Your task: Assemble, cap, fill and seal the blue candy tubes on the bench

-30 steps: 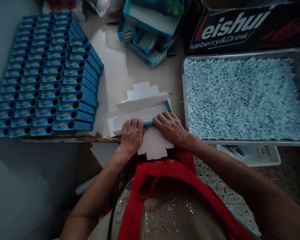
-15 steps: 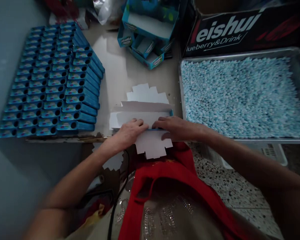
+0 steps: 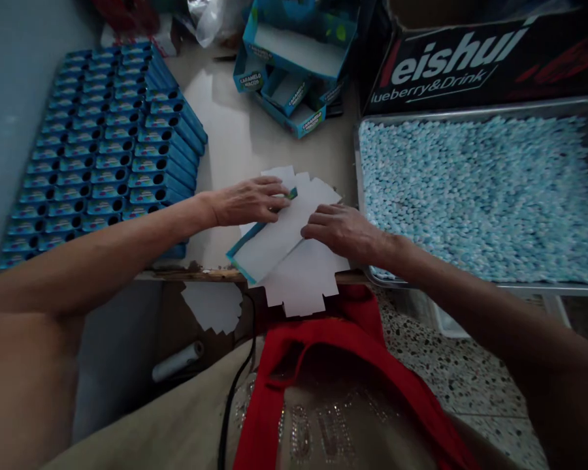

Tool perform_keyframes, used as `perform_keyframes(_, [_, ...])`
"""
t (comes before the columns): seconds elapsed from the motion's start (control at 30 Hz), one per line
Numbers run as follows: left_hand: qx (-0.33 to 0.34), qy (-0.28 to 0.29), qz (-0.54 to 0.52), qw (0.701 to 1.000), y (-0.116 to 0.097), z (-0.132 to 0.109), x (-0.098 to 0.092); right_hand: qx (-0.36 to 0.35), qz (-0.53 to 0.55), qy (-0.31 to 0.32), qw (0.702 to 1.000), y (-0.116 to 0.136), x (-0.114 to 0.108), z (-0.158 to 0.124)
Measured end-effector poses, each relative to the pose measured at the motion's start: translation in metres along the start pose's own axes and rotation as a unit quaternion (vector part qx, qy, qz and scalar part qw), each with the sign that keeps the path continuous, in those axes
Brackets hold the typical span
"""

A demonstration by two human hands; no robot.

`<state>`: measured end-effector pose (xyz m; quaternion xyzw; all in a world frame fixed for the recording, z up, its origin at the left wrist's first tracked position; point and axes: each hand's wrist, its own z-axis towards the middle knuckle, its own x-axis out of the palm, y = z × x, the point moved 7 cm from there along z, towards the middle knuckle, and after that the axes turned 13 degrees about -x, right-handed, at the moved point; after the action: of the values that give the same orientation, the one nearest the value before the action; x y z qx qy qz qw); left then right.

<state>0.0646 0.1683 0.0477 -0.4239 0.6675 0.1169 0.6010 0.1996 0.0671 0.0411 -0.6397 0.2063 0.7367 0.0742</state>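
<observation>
A part-folded carton (image 3: pixel 269 251), white inside with blue edging, lies askew at the front of the desk (image 3: pixel 220 130). Notched white card (image 3: pixel 304 284) spreads beyond its far end and from its near side, the near part jutting past the desk edge towards the red apron (image 3: pixel 343 334); whether this is one piece with the carton cannot be told.

The left hand (image 3: pixel 255 200) rests over the carton's far left edge, fingers slightly bent and close together. The right hand (image 3: pixel 340 228) touches the carton's right side, fingers curled with the tips against the card. Whether either hand pinches it is unclear.

Left of the carton stand close rows of blue packs (image 3: pixel 83 153), the left forearm crossing in front of the nearest ones and hiding part of them. Beyond the carton, blue display boxes (image 3: pixel 298 49) are piled up, a clear plastic bag (image 3: pixel 210 19) to their left. Just right of the carton, past the right hand, a metal tray (image 3: pixel 543 288) bears a layer of small pale-blue and white pieces (image 3: pixel 475 196); a black box (image 3: pixel 451 72) stands behind it. Below and left of the carton, under the desk edge, are a notched white sheet (image 3: pixel 215 307) and a white roll (image 3: pixel 179 362).
</observation>
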Motion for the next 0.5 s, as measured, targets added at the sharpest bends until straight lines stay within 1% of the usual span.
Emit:
perform_keyframes(0.03, [-0.036, -0.010, -0.012, 0.999, 0.001, -0.001, -0.004, 0.025, 0.003, -0.010, 1.000, 0.005, 0.003, -0.001])
perform_keyframes(0.07, [-0.058, -0.016, -0.021, 0.998, -0.003, -0.006, -0.006, 0.048, 0.009, -0.022, 0.999, 0.010, 0.005, -0.002])
perform_keyframes(0.1, [-0.065, -0.020, -0.023, 0.997, -0.009, -0.016, -0.006, 0.066, 0.017, -0.032, 0.997, 0.015, 0.006, -0.003])
perform_keyframes(0.13, [-0.064, -0.026, -0.017, 0.997, -0.019, -0.030, -0.004, 0.079, 0.030, -0.039, 0.996, 0.018, 0.008, -0.004])
perform_keyframes(0.2, [-0.066, -0.052, 0.020, 0.996, -0.038, -0.065, 0.007, 0.096, 0.064, -0.049, 0.992, 0.019, 0.010, -0.003])
perform_keyframes(0.27, [-0.110, -0.116, 0.057, 0.985, -0.049, -0.099, 0.022, 0.109, 0.113, -0.063, 0.986, 0.013, 0.013, 0.003])
perform_keyframes(0.33, [-0.176, -0.202, 0.065, 0.961, -0.052, -0.123, 0.039, 0.124, 0.164, -0.067, 0.976, 0.005, 0.016, 0.011])
perform_keyframes(0.4, [-0.223, -0.277, 0.052, 0.933, -0.049, -0.132, 0.055, 0.141, 0.172, -0.058, 0.973, 0.001, 0.020, 0.016])
perform_keyframes(0.43, [-0.230, -0.303, 0.042, 0.924, -0.046, -0.131, 0.061, 0.149, 0.146, -0.055, 0.976, 0.001, 0.021, 0.017])
perform_keyframes(0.5, [-0.216, -0.324, 0.025, 0.921, -0.040, -0.124, 0.071, 0.152, 0.051, -0.059, 0.985, 0.008, 0.019, 0.015])
